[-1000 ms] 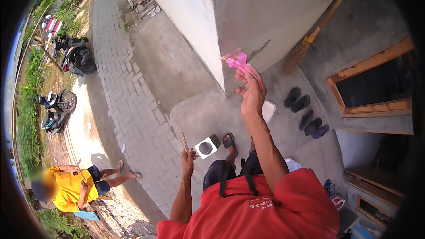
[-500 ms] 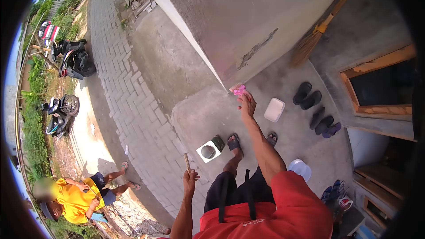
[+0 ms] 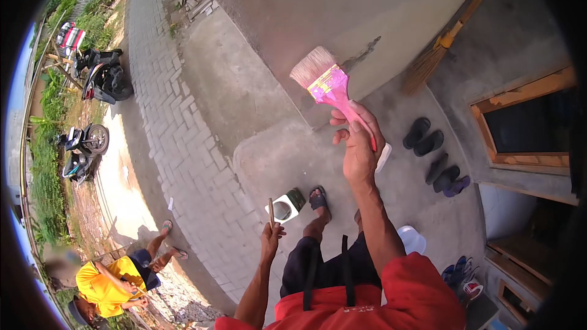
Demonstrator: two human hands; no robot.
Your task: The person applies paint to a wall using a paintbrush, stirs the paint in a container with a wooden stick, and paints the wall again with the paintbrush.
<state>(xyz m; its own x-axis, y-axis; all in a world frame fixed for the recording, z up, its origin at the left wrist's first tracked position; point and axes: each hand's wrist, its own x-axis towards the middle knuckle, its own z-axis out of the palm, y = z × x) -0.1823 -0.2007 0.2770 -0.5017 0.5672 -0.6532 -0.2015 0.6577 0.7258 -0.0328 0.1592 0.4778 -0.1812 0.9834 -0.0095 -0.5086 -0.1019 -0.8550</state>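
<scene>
My wide pink-handled paintbrush [image 3: 330, 85] with pale bristles is up by the grey wall, tilted, bristles up-left.

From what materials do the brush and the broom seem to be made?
The brush: smooth pink handle, perhaps plastic or painted wood; pale, matte bristles of hair or synthetic fibre, I cannot tell which; gold-coloured marks at their base suggest a metal band.
The broom: probably dry plant stalks, judging by the rough, straw-coloured strands.
</scene>
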